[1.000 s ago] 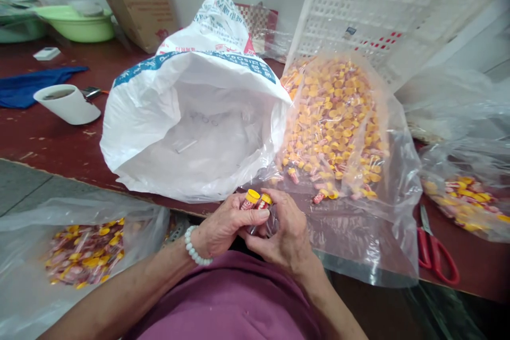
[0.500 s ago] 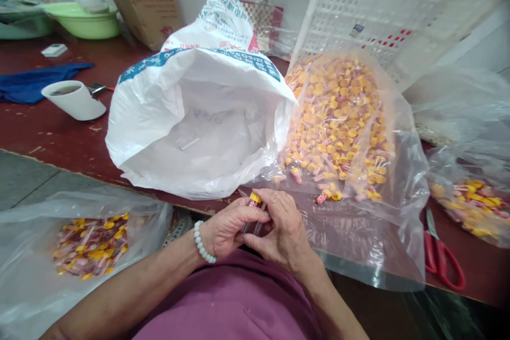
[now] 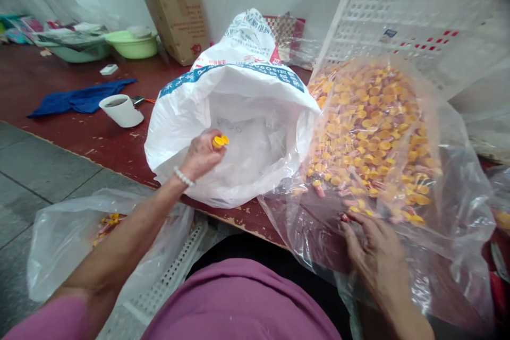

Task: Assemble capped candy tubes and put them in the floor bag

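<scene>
My left hand (image 3: 205, 155), with a bead bracelet on its wrist, is closed around small yellow-capped tubes (image 3: 220, 141) whose caps stick out past the fingers. It is over the mouth of a white woven sack (image 3: 175, 138) with a pale plastic lining. On the right, my right hand (image 3: 376, 249) reaches to the lower edge of a heap of yellow-capped tubes (image 3: 370, 127) on clear plastic. Its thumb and forefinger close on a small red-patterned tube (image 3: 345, 217), partly hidden by the fingertips.
A clear bag (image 3: 51, 244) with more capped tubes sits low at the left. A white cup (image 3: 123, 113) and blue cloth (image 3: 79, 100) lie on the red table (image 3: 75, 143). Behind stand a cardboard box (image 3: 179, 16), a green basin (image 3: 133, 48) and a white crate (image 3: 370, 10).
My hands, together at the front before, have parted. The left has moved to the sack's mouth with capped tubes, the right to the heap's edge. The view has shifted left.
</scene>
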The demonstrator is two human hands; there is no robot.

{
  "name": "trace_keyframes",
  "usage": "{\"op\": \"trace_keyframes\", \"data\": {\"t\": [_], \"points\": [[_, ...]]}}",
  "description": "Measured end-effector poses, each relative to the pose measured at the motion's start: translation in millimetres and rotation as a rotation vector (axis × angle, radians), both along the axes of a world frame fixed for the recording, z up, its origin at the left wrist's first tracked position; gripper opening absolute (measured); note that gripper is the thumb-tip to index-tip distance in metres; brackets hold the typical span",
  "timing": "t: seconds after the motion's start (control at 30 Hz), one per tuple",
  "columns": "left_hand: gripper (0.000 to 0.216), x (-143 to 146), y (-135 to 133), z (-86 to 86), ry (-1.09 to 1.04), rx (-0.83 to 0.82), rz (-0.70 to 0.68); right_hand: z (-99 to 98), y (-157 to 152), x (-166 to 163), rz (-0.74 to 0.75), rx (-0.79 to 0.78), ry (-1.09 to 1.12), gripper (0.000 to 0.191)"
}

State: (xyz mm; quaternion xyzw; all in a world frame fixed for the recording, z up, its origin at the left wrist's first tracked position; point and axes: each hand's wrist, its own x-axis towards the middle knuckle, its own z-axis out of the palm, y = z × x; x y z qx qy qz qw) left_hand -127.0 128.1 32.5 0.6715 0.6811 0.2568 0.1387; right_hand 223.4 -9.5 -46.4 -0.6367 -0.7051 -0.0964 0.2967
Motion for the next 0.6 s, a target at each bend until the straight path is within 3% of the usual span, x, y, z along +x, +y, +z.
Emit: {"op": "trace_keyframes", "data": {"t": [0.13, 0.27, 0.37, 0.47, 0.6], "points": [[0.024, -27.7, 53.7, -14.4, 0.174, -0.102, 0.068, -30.4, 11.6, 31.7, -0.073, -0.024, -0.214, 0.032], [0.019, -33.9, 65.9, -29.0, 0.182, -0.221, 0.031, -36.1, 19.7, 33.3, -0.03, -0.066, -0.258, 0.034], [0.02, -35.6, 57.7, -32.9, 0.104, -0.233, 0.005, -31.4, 21.5, 34.1, 0.014, -0.089, -0.25, 0.037], [0.036, -31.0, 37.6, -31.3, -0.043, -0.201, -0.055, -21.5, 16.5, 29.6, -0.037, -0.04, -0.18, 0.036], [0.043, -5.8, -5.2, -20.5, -0.428, -0.128, -0.272, 6.8, -1.7, -3.6, -0.01, -0.041, 0.128, 0.029]]}}
